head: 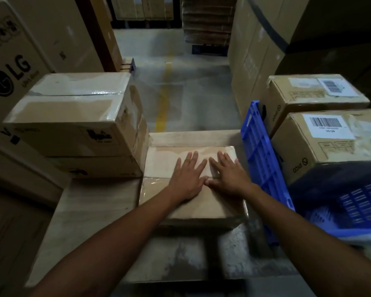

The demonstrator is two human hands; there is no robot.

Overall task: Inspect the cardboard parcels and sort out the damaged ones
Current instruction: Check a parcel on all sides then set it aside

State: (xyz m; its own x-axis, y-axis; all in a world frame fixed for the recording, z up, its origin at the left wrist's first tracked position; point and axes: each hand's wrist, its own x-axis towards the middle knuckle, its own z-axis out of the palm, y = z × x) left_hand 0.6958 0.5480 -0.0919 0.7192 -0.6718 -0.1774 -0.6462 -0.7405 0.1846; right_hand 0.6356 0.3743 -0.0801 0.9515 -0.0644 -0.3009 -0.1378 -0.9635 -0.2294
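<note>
Tabletop: a pale, flat tabletop (90, 221), scuffed and grey along its near part.
Centre: a flat brown cardboard parcel sealed with clear tape (159, 163) lies directly on it, toward the far edge.
Far left: a low brown cardboard box (94, 168) sits on it just beside the parcel, with a larger taped brown box (73, 108) stacked on top.
Right edge: a blue slotted plastic crate (261, 159) stands close alongside; whether it rests on the tabletop cannot be told.

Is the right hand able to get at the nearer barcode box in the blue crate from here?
Probably yes. The right hand lies flat and free on the middle parcel, and the nearer barcode box stands just to its right, top uncovered. Only the blue crate wall lies between them.
</note>
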